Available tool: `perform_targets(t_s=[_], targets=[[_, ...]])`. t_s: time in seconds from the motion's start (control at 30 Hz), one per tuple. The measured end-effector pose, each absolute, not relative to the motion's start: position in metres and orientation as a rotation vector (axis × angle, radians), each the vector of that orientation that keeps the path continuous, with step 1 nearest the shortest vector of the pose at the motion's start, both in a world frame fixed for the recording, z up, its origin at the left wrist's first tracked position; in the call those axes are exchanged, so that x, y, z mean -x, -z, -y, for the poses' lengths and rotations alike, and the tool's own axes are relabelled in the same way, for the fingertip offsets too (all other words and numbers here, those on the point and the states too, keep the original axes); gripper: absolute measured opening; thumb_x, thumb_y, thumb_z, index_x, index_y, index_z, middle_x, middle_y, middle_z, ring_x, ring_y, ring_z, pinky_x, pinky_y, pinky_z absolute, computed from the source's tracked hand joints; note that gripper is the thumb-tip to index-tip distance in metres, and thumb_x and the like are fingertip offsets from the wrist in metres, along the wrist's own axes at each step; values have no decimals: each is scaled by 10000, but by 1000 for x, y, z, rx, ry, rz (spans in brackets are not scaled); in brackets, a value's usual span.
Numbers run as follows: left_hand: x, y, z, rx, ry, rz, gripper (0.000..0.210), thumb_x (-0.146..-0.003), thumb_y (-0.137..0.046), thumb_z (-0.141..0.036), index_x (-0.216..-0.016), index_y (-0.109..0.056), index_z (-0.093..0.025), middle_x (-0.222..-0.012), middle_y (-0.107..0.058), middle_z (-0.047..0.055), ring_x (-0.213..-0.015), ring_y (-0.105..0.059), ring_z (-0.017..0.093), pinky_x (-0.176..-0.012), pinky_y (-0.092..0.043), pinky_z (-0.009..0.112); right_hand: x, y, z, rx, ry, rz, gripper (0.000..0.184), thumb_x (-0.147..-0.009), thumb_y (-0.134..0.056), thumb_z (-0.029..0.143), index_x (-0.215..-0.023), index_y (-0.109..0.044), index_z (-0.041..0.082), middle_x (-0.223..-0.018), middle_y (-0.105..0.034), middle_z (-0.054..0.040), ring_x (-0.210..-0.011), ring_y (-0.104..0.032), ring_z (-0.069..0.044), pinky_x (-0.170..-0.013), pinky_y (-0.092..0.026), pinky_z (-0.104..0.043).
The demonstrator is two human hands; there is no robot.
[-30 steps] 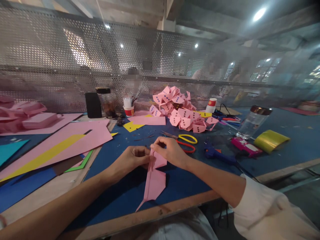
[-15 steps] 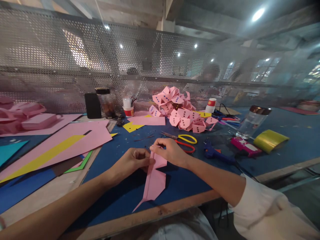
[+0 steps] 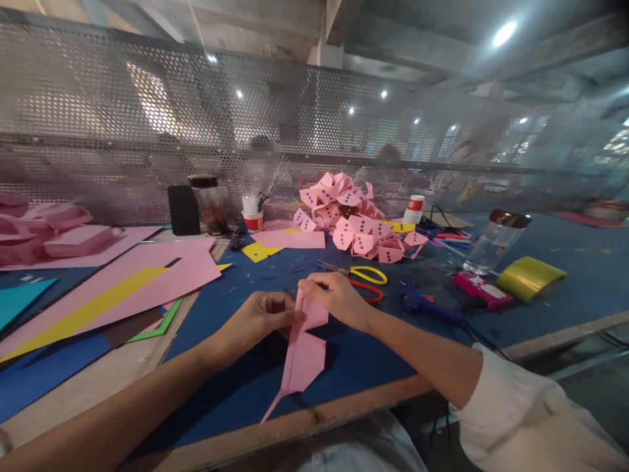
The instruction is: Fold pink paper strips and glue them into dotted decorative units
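Note:
Between my hands is a pink paper cutout (image 3: 307,364) with a folded strip along its left edge and a thin tail pointing toward the table's front edge. My left hand (image 3: 263,321) pinches that folded edge partway up. The top end is gripped by my right hand (image 3: 337,298), thumb and fingers pressed together on the paper. Just beyond my right hand lie scissors (image 3: 368,274) with one yellow and one red handle. A blue glue gun (image 3: 417,298) rests to the right of them.
Pink folded paper pieces with dark squares (image 3: 344,203) are heaped at the back. Coloured sheets (image 3: 113,288) cover the left side. A glass bottle (image 3: 496,239), a pink box-like item (image 3: 484,290) and a yellow roll (image 3: 531,276) stand right. A perforated metal screen (image 3: 206,111) rises behind.
My right fingertips have shifted very slightly at the top of the pink paper cutout. Both hands keep their hold, and the rest looks the same.

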State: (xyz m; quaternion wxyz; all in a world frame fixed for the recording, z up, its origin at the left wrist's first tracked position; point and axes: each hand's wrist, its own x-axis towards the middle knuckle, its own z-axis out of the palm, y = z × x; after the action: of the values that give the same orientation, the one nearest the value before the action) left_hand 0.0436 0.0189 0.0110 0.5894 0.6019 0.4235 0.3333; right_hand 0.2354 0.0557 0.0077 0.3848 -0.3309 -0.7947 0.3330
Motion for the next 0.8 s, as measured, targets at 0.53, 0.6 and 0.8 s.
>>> perform_targets(t_s=[0.53,0.6,0.8], targets=[[-42,-10,-21,-1423,-823,-1033,312,-691,-813,-425,-665,-649,-160,-618,-674,2,-569,-599,141,-590,-470,251,-239,-6,-61,874,-922,1853,573,-1000,-367,574,-633,-557,178,-621,-475,20,-619,-433,-125,-586,-317,-266],[-42,-10,-21,-1425,-807,-1033,313,-689,-812,-427,-666,-649,-161,-627,-680,2,-573,-604,142,-599,-479,254,-238,-6,-60,867,-925,1899,522,-983,-435,559,-674,-608,176,-647,-525,19,-637,-464,-127,-595,-334,-259],[-42,-5,-23,-1391,-767,-1009,298,-679,-828,-402,-680,-659,-156,-623,-674,-11,-581,-623,142,-610,-497,248,-233,-5,-57,856,-834,2012,320,-945,-560,410,-785,-711,178,-771,-674,0,-740,-565,-140,-706,-399,-248]])
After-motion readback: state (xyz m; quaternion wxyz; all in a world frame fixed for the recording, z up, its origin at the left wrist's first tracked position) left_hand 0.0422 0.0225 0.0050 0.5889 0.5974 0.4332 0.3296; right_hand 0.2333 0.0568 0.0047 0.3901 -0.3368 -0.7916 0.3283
